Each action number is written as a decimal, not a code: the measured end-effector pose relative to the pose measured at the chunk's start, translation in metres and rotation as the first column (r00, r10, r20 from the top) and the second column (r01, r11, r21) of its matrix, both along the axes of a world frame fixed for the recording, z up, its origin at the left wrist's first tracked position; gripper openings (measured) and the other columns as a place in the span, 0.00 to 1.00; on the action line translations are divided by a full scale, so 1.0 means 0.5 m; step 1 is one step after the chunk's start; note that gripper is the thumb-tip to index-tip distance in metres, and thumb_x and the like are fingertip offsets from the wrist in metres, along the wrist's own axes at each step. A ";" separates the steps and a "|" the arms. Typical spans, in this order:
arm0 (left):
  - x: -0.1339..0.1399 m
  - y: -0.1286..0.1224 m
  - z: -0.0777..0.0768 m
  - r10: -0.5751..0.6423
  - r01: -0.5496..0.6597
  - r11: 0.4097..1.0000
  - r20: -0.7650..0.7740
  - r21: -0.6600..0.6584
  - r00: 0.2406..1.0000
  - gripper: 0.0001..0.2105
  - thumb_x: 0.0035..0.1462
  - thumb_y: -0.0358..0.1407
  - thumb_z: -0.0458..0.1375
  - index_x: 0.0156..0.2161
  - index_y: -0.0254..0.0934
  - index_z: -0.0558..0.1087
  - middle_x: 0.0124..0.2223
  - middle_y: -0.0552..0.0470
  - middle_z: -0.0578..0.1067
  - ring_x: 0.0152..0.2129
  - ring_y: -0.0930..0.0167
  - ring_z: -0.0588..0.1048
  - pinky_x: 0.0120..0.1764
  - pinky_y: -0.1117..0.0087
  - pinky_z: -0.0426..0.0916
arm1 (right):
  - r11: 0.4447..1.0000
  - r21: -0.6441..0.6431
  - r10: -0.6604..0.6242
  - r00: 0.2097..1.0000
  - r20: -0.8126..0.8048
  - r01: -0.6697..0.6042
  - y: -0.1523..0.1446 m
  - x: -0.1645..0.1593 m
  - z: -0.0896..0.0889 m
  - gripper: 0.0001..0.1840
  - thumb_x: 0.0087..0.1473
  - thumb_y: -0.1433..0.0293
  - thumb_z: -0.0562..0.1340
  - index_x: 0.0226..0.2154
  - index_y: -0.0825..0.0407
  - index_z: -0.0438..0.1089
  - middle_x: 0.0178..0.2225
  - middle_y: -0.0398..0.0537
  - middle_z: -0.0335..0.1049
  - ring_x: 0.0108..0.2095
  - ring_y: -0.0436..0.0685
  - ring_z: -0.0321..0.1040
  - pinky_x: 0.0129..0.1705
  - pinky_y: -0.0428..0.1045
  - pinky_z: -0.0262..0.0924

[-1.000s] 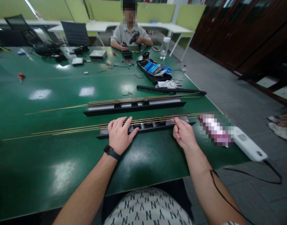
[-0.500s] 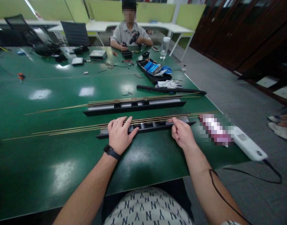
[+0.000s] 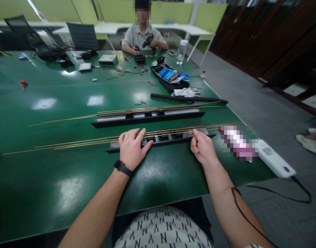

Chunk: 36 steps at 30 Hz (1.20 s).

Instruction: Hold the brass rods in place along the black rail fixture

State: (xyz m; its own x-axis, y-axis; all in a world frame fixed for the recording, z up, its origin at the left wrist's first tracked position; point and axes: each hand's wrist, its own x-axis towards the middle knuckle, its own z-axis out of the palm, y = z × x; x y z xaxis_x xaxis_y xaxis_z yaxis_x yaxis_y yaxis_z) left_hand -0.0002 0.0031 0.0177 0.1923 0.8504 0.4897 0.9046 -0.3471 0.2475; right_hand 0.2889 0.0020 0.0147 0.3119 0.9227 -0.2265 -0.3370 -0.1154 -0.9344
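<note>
A black channel-shaped strip (image 3: 170, 141) lies across the table in front of me, with several thin brass-coloured rods (image 3: 87, 142) along its top. My left hand (image 3: 132, 146) rests over the strip and rods, fingers spread and thumb out towards the right. At the strip's right part, my right hand (image 3: 203, 146) is closed, its index fingertip on a rod and the other fingers curled under; the thumb is mostly hidden. Behind it lies a second black strip (image 3: 150, 120), also topped with thin rods (image 3: 67, 119).
Beyond are a long black bar (image 3: 189, 99), white gloves (image 3: 186, 92) and a black tray (image 3: 160, 77) of blue items. A white power strip (image 3: 275, 160) with a cable lies at the table's right edge. Across the table a person (image 3: 141, 38) holds a drill (image 3: 148, 40).
My right hand has shifted slightly to the right along the rods. My left hand stays where it was.
</note>
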 end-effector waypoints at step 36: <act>0.000 -0.001 0.001 0.006 -0.005 1.000 -0.036 0.024 0.999 0.23 0.66 0.50 0.59 0.60 0.41 0.75 0.57 0.42 0.77 0.55 0.56 0.73 0.60 0.50 0.58 | 1.000 0.020 0.001 1.000 -0.011 -0.001 0.001 0.004 -0.006 0.20 0.51 0.55 0.74 0.36 0.54 0.75 0.13 0.34 0.60 0.09 0.43 0.47 0.09 0.40 0.40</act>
